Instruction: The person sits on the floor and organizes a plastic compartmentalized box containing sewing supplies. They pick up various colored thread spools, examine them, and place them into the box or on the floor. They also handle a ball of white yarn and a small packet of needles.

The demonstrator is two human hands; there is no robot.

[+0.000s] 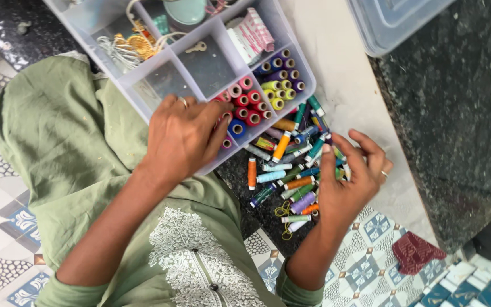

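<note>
My left hand (183,136) lies palm down on the near corner of a clear compartment box (160,85). Its fingertips dip among the red and pink thread spools (248,102), next to a blue spool (236,129); I cannot see whether it grips one. My right hand (350,176) hovers with spread fingers over the right side of a loose pile of coloured spools (288,170) on the floor, its thumb touching a teal one. The neighbouring compartment holds purple and blue spools (279,65) and yellow ones (277,94).
Other compartments hold a pink-striped folded ribbon (251,34), gold trinkets with white cord (132,45) and a pale green round thing (186,10). A clear plastic lid (393,20) lies at the top right. A maroon cloth (416,250) sits on the patterned tiles.
</note>
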